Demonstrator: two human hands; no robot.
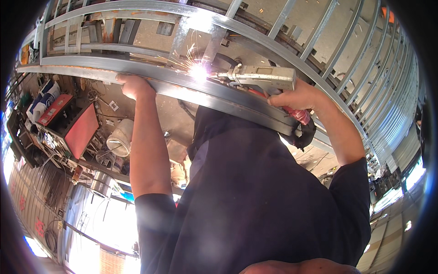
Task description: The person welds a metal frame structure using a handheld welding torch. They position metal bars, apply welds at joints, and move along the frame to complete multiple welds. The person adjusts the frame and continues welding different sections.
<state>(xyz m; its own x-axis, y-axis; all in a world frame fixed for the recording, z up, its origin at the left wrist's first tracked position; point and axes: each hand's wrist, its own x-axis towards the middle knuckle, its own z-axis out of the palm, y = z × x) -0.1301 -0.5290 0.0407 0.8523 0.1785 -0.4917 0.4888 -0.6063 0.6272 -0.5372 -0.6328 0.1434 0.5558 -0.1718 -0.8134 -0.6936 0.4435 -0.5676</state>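
Note:
My left hand point(135, 86) is closed on the near edge of a long grey steel beam point(246, 98), left of the bright weld spot. In my right hand point(299, 97) is a grey metal welding gun point(269, 76), held by its handle, with its nozzle pointing left. A white-hot arc point(199, 73) glares at the nozzle's tip on the beam, and sparks fly up and to the left. The glare hides the exact contact point. Red wrapping point(299, 115) shows beneath my right hand, around the gun's lower end or cable.
Beyond the beam stretches a metal frame point(253, 34) with many crossbars. A red-sided cabinet point(82, 130) and a white bucket point(120, 137) stand on the floor at left. Corrugated sheets point(388, 132) lie at far right.

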